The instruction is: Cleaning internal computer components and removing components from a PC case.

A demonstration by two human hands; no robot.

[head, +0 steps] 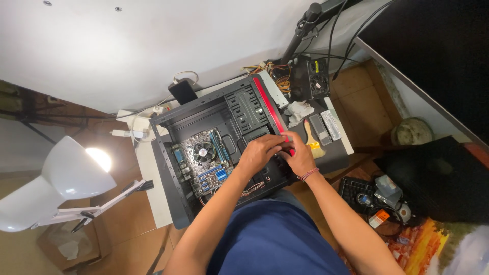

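An open black computer case (179, 168) with a red front strip lies on its side on a white table. Inside it sits a motherboard (204, 160) with a round cooler fan and blue slots. My left hand (260, 153) reaches into the case's front lower corner, fingers curled. My right hand (297, 157), a bead bracelet on its wrist, rests at the case's front edge beside the red strip, touching the left hand. What the fingers hold is hidden. Thin wires (253, 188) trail under my left forearm.
A power supply (310, 77) with coloured cables stands behind the case. A brush (313, 140), a crumpled cloth (298, 111) and small flat parts lie to the right. A lit white lamp (76, 170) stands at left. Loose parts lie on the floor at right.
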